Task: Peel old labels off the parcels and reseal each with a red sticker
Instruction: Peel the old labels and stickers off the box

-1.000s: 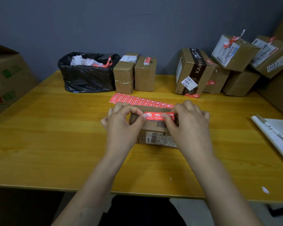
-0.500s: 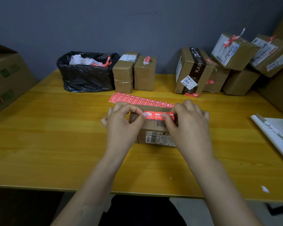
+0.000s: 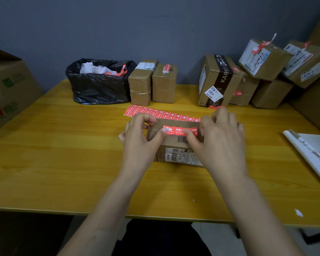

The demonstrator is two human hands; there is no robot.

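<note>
A small brown parcel [image 3: 174, 143] lies mid-table with a white barcode label [image 3: 181, 156] on its near side. A red sticker [image 3: 179, 130] lies across its top. My left hand [image 3: 140, 139] holds the parcel's left end, its thumb tip on the sticker's left end. My right hand [image 3: 218, 143] holds the right end, thumb pressing the sticker's lower edge. A strip of red stickers [image 3: 161, 113] lies flat just behind the parcel.
A black bin bag [image 3: 98, 85] with peeled scraps stands at the back left beside two small parcels [image 3: 151, 84]. Several parcels [image 3: 262, 74] are piled at the back right. A big carton [image 3: 7, 89] is at the left, papers with a pen [image 3: 310, 150] at the right.
My right thumb has slid left along the sticker, and the right fingers have lifted a little. The parcel and my left hand have stayed in place.
</note>
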